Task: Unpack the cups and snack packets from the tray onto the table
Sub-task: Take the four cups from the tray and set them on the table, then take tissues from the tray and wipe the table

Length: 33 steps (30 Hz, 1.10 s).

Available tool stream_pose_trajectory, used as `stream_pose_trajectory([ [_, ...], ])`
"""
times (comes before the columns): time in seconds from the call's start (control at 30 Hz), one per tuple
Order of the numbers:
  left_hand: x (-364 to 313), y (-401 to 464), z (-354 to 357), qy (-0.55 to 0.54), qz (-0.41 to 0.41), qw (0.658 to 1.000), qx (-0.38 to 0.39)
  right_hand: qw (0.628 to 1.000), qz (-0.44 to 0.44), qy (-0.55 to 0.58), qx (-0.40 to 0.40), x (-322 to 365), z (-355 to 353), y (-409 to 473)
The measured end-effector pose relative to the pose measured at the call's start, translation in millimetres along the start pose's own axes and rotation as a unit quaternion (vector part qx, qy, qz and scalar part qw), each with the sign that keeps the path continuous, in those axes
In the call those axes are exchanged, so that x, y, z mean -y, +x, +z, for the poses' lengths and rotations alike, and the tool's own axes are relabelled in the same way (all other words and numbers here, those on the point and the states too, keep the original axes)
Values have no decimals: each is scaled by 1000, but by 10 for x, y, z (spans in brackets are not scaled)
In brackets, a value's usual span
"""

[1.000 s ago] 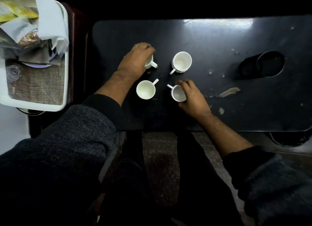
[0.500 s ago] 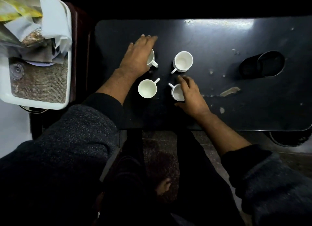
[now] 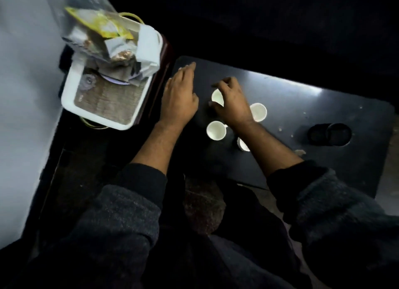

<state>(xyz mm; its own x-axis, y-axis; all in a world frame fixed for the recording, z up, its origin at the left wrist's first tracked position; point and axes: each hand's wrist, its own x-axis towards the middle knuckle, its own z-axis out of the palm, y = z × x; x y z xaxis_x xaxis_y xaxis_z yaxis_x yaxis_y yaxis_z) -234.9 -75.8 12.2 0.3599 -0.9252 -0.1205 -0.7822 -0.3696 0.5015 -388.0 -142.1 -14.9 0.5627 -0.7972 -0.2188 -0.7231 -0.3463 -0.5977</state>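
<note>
Cups: four white ones on the dark table (image 3: 302,107), close together near its left end. Farthest cup (image 3: 216,96) partly under the right hand (image 3: 232,104); a second cup (image 3: 258,112) just right of that hand; a third cup (image 3: 216,130) nearer, beside the right wrist; a fourth cup (image 3: 243,144) mostly hidden by the right forearm. Right hand above the farthest cup, fingers loosely curled and spread; whether touching the rim, cannot tell through the blur. Left hand (image 3: 179,98) over the table's left edge, fingers straight and held together, pointing away, gripping nothing. White tray (image 3: 71,98) to the left on a dark stand, apart from the table, woven mat on its floor. Snack packets (image 3: 101,40) heaped at the tray's far end, a yellow one on top, crumpled clear wrap and white paper around them. Dark round container (image 3: 329,134) lying near the table's right end, well apart from the cups. Dark grey sleeves on both arms.
</note>
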Motion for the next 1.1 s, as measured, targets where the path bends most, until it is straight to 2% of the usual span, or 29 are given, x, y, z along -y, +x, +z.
stream_pose_trajectory([
  [0.1, 304, -138, -315, -12, -27, 999, -46, 999, -51, -3, 8, 479, 171, 267],
  [0.2, 666, -211, -649, -20, -72, 995, -60, 996, -84, 11, 13, 987, 412, 515],
  [0.37, 1254, -192, -1056, -49, -124, 988, -76, 994, -94, 35, 29, 1689, 796, 879],
  [0.5, 1669, -101, -1205, -67, -153, 983, -74, 996, -85, 8, 32, 1965, 1043, 1160],
  [0.63, 1965, 44, -1198, -79, -154, 983, -63, 997, -36, -62, -9, 1992, 1174, 1392],
  [0.73, 2045, 145, -1151, -78, -143, 986, -40, 986, 34, -160, 31, 1910, 1222, 1502],
  [0.8, 2055, 212, -1115, -83, -131, 987, -31, 978, 64, -183, 72, 1845, 1258, 1536],
  [0.97, 2015, 351, -983, -90, -102, 991, -9, 976, 56, -188, 98, 1643, 1323, 1591],
  [1.1, 1889, 395, -855, -118, -94, 989, -7, 983, 23, -163, 75, 1559, 1200, 1572],
])
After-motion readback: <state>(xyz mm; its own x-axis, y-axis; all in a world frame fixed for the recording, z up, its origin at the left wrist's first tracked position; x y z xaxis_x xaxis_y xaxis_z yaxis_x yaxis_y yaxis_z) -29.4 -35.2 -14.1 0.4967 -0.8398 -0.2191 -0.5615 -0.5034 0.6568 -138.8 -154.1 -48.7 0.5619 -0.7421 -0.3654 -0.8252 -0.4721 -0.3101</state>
